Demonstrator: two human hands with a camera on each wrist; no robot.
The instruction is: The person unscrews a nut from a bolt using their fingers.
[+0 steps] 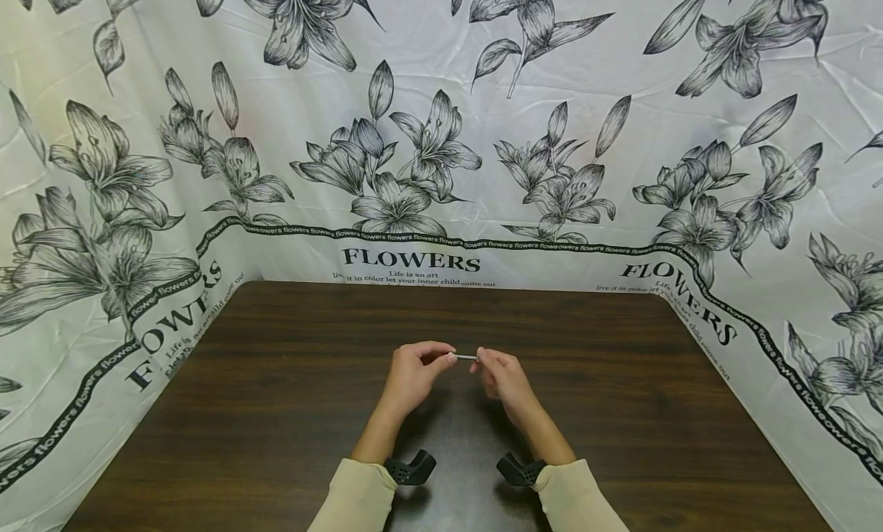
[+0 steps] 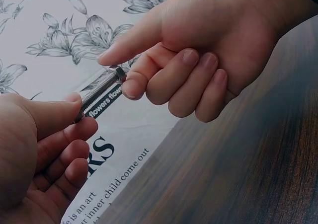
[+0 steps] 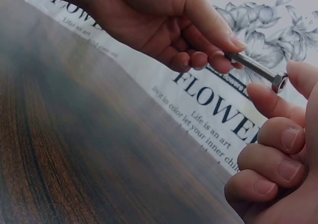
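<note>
A silver threaded bolt (image 1: 465,357) is held level above the table between the two hands. My left hand (image 1: 411,379) pinches one end of it with thumb and forefinger, covering much of that end; in the left wrist view, the bolt's thread (image 2: 102,91) shows beyond the thumb. A hex nut (image 3: 280,82) sits at the other end. Around it are the thumb and forefinger of my right hand (image 1: 505,377), whose other fingers curl into the palm. Whether both fingertips press on the nut is hard to tell.
The dark wooden table (image 1: 290,409) spreads beneath both hands. A white curtain (image 1: 441,34) with printed flowers and lettering surrounds its back and sides. Each wrist wears a black device, the left one (image 1: 411,467) and the right one (image 1: 520,469), below the beige sleeves.
</note>
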